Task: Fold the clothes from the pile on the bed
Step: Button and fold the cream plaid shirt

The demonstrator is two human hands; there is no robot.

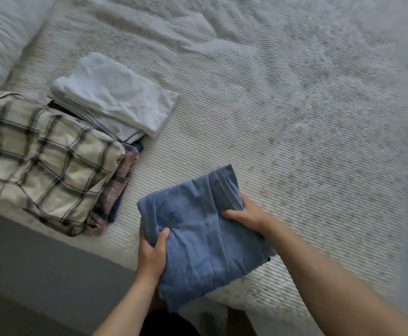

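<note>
On the bed [295, 117], two stacks, perhaps; both hands' fingers grip one blue garment [198, 238].

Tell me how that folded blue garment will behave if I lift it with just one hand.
The blue garment would probably sag and unfold: it creases softly where the left hand and right hand grip it. It looks light and thin, unlikely to slip.

Blue garment [203, 238], cream-and-black plaid shirt [47, 161], white top [115, 95].
</note>
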